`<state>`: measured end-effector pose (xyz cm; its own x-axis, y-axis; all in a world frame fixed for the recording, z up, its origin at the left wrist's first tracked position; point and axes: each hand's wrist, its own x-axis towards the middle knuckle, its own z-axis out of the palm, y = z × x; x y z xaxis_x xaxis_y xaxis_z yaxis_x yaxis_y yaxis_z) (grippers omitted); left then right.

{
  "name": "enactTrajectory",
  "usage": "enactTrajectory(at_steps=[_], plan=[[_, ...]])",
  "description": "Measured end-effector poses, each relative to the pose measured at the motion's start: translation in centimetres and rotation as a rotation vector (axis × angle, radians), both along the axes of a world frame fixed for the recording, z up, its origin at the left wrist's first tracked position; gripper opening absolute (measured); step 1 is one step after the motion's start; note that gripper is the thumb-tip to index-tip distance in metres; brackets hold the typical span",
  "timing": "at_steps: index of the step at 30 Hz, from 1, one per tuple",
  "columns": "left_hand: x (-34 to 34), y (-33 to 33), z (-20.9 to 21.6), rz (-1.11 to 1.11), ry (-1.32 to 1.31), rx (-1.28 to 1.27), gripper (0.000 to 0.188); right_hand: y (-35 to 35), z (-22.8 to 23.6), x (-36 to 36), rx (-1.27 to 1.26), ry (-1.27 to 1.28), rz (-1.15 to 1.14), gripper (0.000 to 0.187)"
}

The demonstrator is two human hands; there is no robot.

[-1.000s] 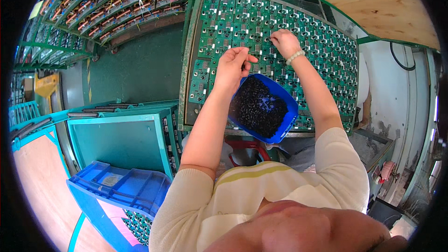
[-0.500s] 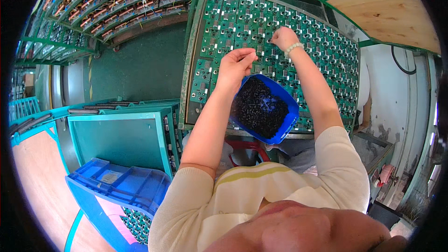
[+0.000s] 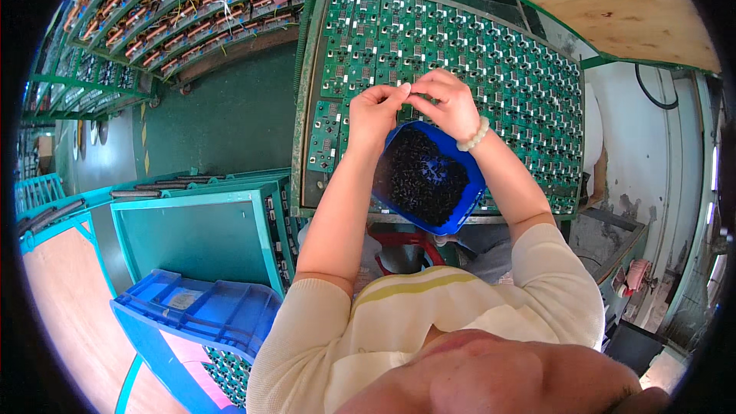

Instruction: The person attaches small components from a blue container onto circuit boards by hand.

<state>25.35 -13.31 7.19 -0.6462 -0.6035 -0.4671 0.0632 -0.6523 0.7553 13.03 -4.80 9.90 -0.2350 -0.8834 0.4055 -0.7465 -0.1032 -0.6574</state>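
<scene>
1. Fumbling is risked: left hand (image 3: 372,116) and right hand (image 3: 451,106) are joined at fingertips; grasp cannot be told.
2. If knocked, black components (image 3: 418,193) could be spilled from the blue bin (image 3: 475,178), hands' six o'clock.

No legible writing anywhere

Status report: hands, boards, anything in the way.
Left hand, right hand above boards, fingertips close together. Anything pinched: can't tell. Blue bin hides some boards.

Left fingers (image 3: 393,95) against right fingers (image 3: 434,90)
</scene>
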Motion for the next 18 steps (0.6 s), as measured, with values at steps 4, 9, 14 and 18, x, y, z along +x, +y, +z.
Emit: enactTrajectory(at_steps=[4,9,14,18], plan=[[-0.1,0.0,0.0,-0.043,-0.049,-0.127,0.02,0.6,0.8,0.3,0.035,0.215,0.015,0.015],[-0.2,-0.1,0.3,-0.078,-0.018,0.017,0.019,0.6,-0.1,-3.2,0.092,0.128,-0.257,0.013],[-0.1,-0.3,0.2,-0.03,0.144,0.11,0.02,0.4,-6.2,-10.2,0.315,0.381,-0.29,0.014],[-0.3,-0.2,0.3,-0.021,0.169,0.104,0.017,-0.3,-7.3,-10.7,0.417,0.475,-0.202,0.012]])
